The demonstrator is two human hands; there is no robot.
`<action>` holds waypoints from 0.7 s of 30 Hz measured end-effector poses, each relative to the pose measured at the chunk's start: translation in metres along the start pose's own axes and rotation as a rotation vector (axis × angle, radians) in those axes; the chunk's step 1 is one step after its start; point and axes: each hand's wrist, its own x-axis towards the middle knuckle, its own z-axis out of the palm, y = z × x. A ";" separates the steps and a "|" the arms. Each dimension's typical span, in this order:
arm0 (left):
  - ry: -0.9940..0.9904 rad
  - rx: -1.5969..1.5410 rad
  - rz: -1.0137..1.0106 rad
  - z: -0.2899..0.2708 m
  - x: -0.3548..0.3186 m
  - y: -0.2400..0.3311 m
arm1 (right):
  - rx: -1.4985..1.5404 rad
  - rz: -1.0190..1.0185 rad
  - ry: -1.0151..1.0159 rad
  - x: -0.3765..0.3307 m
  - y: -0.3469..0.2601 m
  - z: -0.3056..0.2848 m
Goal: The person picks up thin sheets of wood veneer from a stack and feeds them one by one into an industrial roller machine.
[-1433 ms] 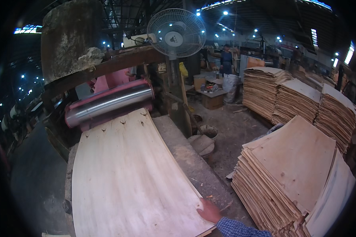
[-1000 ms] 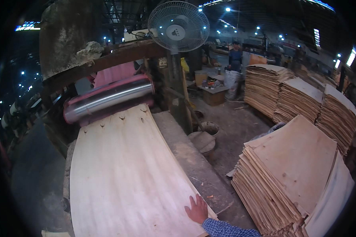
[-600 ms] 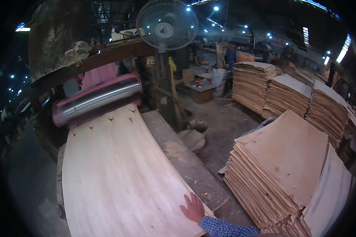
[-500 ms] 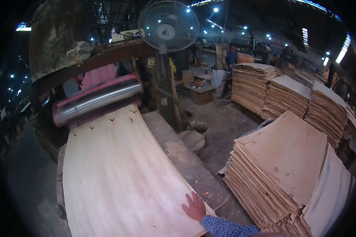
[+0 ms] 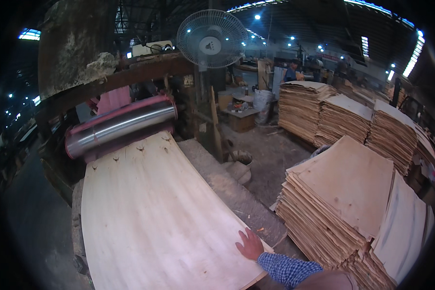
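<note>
I have the right hand (image 5: 250,244) laid palm down on the wood sheet (image 5: 164,217), at its right edge by the near corner, with the fingers spread wide and gripping nothing that I can see. The left hand is out of my view, so I cannot tell how open it is or what it holds. The sheet lies on the near left, with its far end just in front of the shiny roller (image 5: 123,129); from here I cannot tell whether the two touch. Dark knots mark that far end. Along the sheet's right side I see a dusty ledge (image 5: 217,174), and beyond it a bucket (image 5: 242,156) on the floor. A leaning pile of sheets (image 5: 348,186) stands near on the right, with taller stacks (image 5: 304,108) behind it. Over the far end, right of the roller, I see a fan (image 5: 210,43).
</note>
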 end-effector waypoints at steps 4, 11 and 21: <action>-0.047 -0.107 -0.007 -0.026 0.009 -0.007 | -0.005 0.032 -0.013 -0.003 0.000 0.000; -0.042 0.068 0.005 0.014 0.019 0.017 | -0.003 0.035 -0.014 -0.001 -0.007 -0.003; -0.060 0.122 0.004 0.035 0.023 0.030 | -0.008 0.034 -0.021 -0.002 -0.009 -0.008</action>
